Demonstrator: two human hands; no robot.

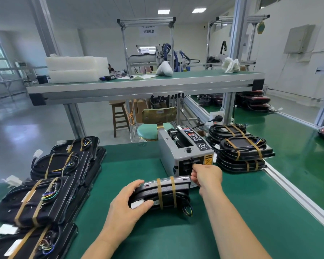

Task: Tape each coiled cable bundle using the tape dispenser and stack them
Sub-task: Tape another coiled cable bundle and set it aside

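Head view only.

Left hand [127, 204] is gripping the cable bundle [166, 191] by its left end. The fingers are curling over the top edge and the thumb is pressing on a white connector [137, 205] at the front. The bundle is sitting on the green table mat [232, 212], centre of the bench, just in front of the tape dispenser [187, 152]. It is already carrying 2 tan tape bands [159, 193] wrapped across its middle, and coloured wire ends [189, 210] are sticking out at its right end.

Right hand [207, 175] is reaching to the dispenser's front outlet with fingers curled and fingertips [194, 166] touching the slot. Can't tell whether it is pinching a tape strip or nothing — the fingers are covering it. The wrist is passing just beside the bundle's right end.

The dispenser is standing upright on the mat, knob on top, with a yellow caution label beside the outlet.

Taped bundles [36, 200] are lying in several overlapping stacks along the left edge of the bench — each showing 2 tan bands. Another stack [241, 148] is sitting just right of the dispenser, also banded.

Behind, a raised shelf [138, 85] is spanning the bench and holding white foam blocks [73, 69]. A wooden stool [119, 116] and a green-seated chair [158, 118] are standing beyond the bench.
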